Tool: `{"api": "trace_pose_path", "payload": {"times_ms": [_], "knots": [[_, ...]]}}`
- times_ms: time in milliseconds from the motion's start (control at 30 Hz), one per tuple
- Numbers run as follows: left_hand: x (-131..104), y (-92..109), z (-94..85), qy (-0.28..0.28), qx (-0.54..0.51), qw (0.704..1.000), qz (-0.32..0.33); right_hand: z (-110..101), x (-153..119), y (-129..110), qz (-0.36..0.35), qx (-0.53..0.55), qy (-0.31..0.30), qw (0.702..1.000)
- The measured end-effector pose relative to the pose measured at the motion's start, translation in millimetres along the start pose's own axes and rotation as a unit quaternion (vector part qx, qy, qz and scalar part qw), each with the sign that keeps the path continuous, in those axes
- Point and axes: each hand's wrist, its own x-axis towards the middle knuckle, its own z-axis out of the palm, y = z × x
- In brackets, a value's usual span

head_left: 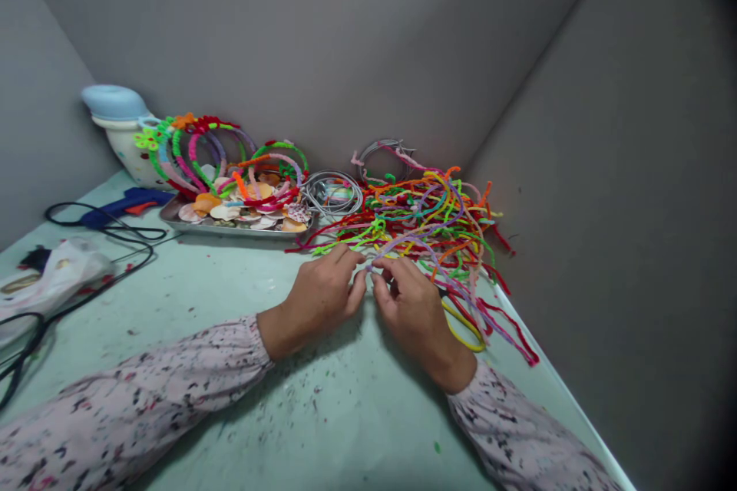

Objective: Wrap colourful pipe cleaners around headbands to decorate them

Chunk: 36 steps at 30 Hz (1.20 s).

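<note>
My left hand (328, 288) and my right hand (411, 307) meet at the middle of the table, fingertips pinched close together. Between them is the end of a purple pipe cleaner (426, 230), which arcs up and away to the right over the pile. Both hands are closed on it, the right one near its end. Just beyond lies a tangled heap of colourful pipe cleaners (403, 207). Scissors with yellow and red handles (467, 331) lie beside my right hand, partly hidden by it.
A metal tray (242, 231) holds shells and pipe-cleaner hoops. Coils of grey wire (331, 207) lie beside it. At the left are a light blue and white bottle (130, 138), a blue glue gun (123, 205), a black cable (86, 299) and a plastic bag (69, 272). Walls enclose the table.
</note>
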Motion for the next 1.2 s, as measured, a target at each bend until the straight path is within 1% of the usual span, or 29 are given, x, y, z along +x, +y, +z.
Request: {"api": "trace_pose_path", "payload": {"times_ms": [200, 533, 700, 833, 1200], "knots": [[-0.9, -2.0, 0.6, -0.013, 0.015, 0.999, 0.027, 1.3, -0.6, 1.8, 0.001, 0.002, 0.001, 1.0], [-2.7, -5.9, 4.4, 0.005, 0.046, 0.997, 0.064, 0.4, 0.7, 0.2, 0.01, 0.012, -0.005, 1.0], [-3.2, -8.0, 7.0, 0.027, 0.057, 0.995, 0.079, 1.1, 0.4, -0.2, 0.01, 0.021, -0.004, 1.0], [-2.8, -7.9, 6.6, 0.033, 0.067, 0.993, 0.087, 1.5, 0.2, -0.5, 0.011, 0.019, -0.006, 1.0], [-2.1, -6.5, 4.4, 0.03, 0.074, 0.992, 0.094, 2.3, 0.6, -1.5, 0.008, 0.024, 0.001, 1.0]]}}
